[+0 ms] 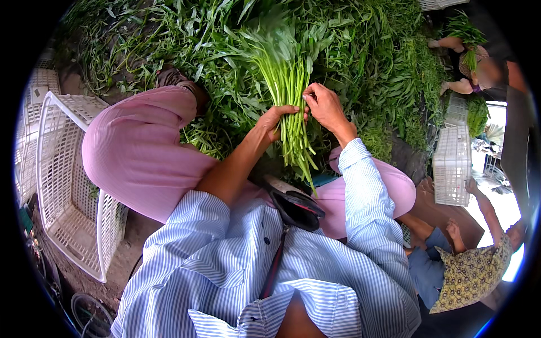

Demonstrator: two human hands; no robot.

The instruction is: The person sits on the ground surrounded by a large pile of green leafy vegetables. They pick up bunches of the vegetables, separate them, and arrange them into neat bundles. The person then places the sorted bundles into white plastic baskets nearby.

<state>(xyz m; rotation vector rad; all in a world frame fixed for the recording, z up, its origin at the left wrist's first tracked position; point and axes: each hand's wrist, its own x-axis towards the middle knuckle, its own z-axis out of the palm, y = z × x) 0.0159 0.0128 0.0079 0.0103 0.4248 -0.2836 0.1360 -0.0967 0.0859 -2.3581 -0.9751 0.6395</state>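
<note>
A bunch of water spinach [287, 84] stands before me, leaves pointing away and pale green cut stems hanging toward my lap. My left hand [274, 122] is wrapped around the stems, its thumb across the front. At the bunch's right edge, my right hand [327, 107] pinches a stem between thumb and forefinger, just above the left fingertips. Its other fingers are curled and partly hidden. Beneath and beyond both hands spreads a thick heap of loose water spinach [372, 80].
White plastic crates [72, 211] stand at my left knee. Another white crate [452, 164] is at the right, beside a person in a patterned shirt [473, 270]. Farther off, another person holds a leafy bunch [467, 31]. A black pouch [296, 207] hangs over my lap. A bicycle wheel [91, 314] shows lower left.
</note>
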